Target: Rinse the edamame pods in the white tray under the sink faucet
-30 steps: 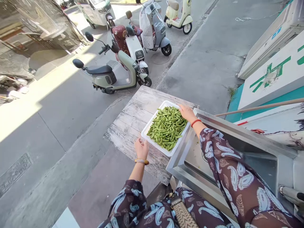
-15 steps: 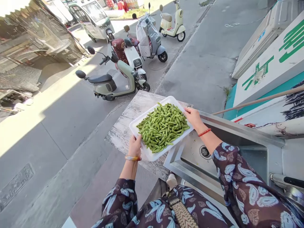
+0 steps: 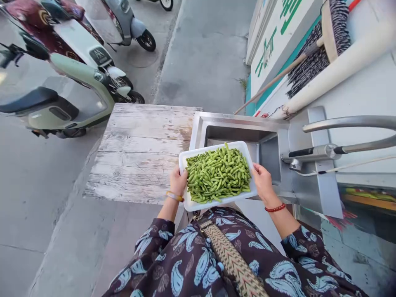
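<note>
Between my hands a white tray [image 3: 194, 206] is held up close to my body, heaped with green bean pods [image 3: 218, 173]. My left hand [image 3: 178, 181] grips the tray's left short side, thumb over the rim. On the right short side, my right hand [image 3: 262, 180] is closed on the edge, its fingers partly hidden below. The tray overlaps the front of a steel sink [image 3: 274, 159] and the right end of a weathered wooden board [image 3: 139, 152].
A faucet [image 3: 318, 152] juts in over the sink's right side. A mop [image 3: 309, 62] leans behind it along a white pipe [image 3: 346, 74]. Parked scooters [image 3: 83, 88] stand at the upper left beyond the board.
The view has turned right, bringing the faucet and mop head into sight. The tray is now nearer my body and more level across the view, still in both hands.
</note>
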{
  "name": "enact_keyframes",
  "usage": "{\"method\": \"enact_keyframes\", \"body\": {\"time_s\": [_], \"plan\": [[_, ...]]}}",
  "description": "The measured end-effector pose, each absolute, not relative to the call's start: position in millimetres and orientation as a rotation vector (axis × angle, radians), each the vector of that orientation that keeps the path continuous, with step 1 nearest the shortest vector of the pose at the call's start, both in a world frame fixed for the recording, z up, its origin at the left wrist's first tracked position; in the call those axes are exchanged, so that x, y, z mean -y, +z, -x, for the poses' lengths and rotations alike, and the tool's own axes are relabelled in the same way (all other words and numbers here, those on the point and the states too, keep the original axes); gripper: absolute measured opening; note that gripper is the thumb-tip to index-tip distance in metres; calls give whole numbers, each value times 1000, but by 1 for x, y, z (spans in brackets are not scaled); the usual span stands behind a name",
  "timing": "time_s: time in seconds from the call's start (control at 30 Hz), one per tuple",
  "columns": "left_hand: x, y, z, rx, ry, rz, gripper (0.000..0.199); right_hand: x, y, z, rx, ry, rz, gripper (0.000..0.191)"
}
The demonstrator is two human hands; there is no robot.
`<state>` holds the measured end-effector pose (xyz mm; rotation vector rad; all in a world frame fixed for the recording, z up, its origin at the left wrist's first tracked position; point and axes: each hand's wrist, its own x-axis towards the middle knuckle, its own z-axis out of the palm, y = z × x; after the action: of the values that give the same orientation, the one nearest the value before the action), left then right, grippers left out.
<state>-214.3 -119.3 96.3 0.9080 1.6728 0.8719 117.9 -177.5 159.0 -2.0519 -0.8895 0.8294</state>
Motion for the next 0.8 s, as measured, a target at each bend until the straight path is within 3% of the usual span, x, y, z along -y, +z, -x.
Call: {"method": "enact_keyframes", "body": {"time_s": [0.17,0.3,0.5,0.8], "plan": [[99,92,197,-1735,760,-1189,15,182,177,-158,1248,701,2153,50],[98,96,197,-1745,758,-1238,13,132,187,-150,1696,439,1967,57],[102,102,197,-1719,823,-1194,13,72,180,-73,2161,774,1662,66],[105,98,201,-1690,894,-1080,16,92,225,-63,2667,743,1335,61]]}}
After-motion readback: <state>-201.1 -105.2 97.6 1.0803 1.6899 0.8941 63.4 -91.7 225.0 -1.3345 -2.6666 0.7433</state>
